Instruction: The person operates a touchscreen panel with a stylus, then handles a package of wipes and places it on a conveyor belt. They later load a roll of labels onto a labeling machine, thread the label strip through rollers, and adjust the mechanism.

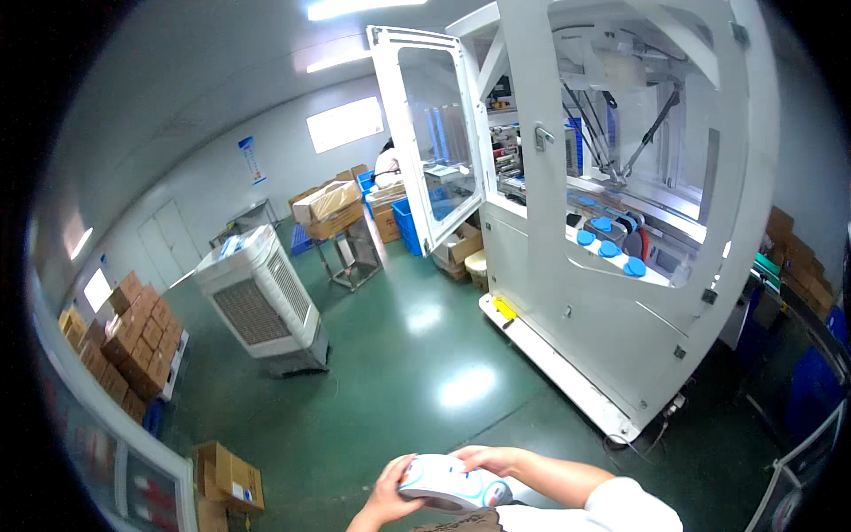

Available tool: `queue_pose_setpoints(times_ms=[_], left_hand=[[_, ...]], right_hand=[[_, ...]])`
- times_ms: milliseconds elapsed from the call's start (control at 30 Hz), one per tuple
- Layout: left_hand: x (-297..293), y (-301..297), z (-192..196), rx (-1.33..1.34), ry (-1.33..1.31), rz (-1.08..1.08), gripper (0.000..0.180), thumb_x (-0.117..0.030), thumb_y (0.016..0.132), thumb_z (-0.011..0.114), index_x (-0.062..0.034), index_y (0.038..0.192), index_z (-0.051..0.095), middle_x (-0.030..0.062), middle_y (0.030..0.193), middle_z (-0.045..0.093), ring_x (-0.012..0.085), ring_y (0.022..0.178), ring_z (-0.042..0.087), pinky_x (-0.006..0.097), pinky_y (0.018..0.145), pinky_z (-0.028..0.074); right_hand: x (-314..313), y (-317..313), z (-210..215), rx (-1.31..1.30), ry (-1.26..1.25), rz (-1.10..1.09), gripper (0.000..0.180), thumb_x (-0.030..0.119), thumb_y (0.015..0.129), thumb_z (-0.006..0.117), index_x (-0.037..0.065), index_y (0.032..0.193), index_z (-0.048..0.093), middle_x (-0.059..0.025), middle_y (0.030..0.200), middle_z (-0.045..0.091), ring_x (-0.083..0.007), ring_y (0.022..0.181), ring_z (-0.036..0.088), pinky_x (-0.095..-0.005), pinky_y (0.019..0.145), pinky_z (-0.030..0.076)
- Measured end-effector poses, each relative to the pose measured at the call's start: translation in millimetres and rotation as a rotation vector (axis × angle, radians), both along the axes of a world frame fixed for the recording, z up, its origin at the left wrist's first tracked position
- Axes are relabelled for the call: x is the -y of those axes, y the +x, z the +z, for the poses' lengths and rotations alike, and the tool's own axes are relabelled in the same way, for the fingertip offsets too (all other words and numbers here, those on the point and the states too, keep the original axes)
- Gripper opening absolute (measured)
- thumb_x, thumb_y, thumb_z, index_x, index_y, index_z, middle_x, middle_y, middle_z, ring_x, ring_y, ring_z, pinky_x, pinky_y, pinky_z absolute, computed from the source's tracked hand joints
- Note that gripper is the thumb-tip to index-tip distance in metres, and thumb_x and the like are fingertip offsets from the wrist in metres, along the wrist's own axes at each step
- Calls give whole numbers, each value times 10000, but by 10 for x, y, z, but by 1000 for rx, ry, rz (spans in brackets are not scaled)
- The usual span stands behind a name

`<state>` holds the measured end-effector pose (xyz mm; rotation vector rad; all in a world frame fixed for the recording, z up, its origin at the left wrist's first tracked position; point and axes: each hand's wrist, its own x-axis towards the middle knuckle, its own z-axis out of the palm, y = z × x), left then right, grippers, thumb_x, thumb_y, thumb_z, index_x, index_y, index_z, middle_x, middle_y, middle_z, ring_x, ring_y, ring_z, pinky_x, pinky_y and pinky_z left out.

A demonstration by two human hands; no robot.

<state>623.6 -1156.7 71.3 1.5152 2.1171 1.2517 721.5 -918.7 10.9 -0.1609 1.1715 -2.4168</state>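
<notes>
Low in the view, close to my body, I hold a thick white roll of labels (443,474) with blue printed shapes. My left hand (390,492) wraps around its left side, the thumb over the edge. My right hand (489,459) lies on the top and right of it, fingers bent onto its surface. The roll's underside is hidden. Ahead to the right stands a tall white machine (581,319) with its windowed door (434,124) swung open. Inside, several round blue pads (609,250) sit in a row beneath thin dark robot arms (651,133).
A grey air cooler (266,297) stands ahead left on the green floor (399,390). Stacked cartons (142,332) line the left side. An open cardboard box (232,479) lies at lower left. A wrapped carton sits on a metal stand (350,257). Another person (387,167) is far behind the door.
</notes>
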Motion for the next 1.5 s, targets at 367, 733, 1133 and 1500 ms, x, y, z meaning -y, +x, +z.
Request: queue_pose_setpoints(times_ms=[367, 733, 1133, 1500], left_hand=[[-634, -3005, 320, 574, 699, 494, 1147, -263, 540, 852, -57, 1419, 144, 143, 1324, 366, 295, 1211, 411, 431, 1015, 356], [-2522, -7039, 343, 1044, 738, 230, 773, 92, 585, 601, -38, 1312, 374, 115, 1169, 509, 227, 1034, 519, 360, 937, 417], [-4862, -10254, -19, 769, 627, 406, 783, 58, 587, 576, -13, 1325, 324, 128, 1227, 438, 232, 1125, 473, 345, 968, 373], [-8297, -12336, -55, 216, 246, -181, 892, -61, 520, 720, -3, 1324, 340, 145, 1190, 461, 279, 1123, 473, 369, 961, 387]], right_hand=[[-506, -4436, 816, 39, -376, 451, 475, 139, 777, 617, -101, 1169, 500, -163, 1082, 623, -175, 920, 635, -291, 841, 506], [-2530, -7762, 1011, 54, -366, 84, 415, 161, 834, 597, -83, 1160, 515, -169, 1079, 622, -204, 927, 641, -317, 847, 518], [-4729, -10363, 1369, -527, 985, -510, 651, 446, 806, 633, 134, 1337, 422, -113, 1358, 362, -279, 1277, 324, -434, 1052, 265], [-7031, -11581, 1072, -677, 1876, -1093, 685, 216, 664, 719, 192, 1292, 447, -160, 1245, 452, -349, 1142, 449, -458, 928, 392]])
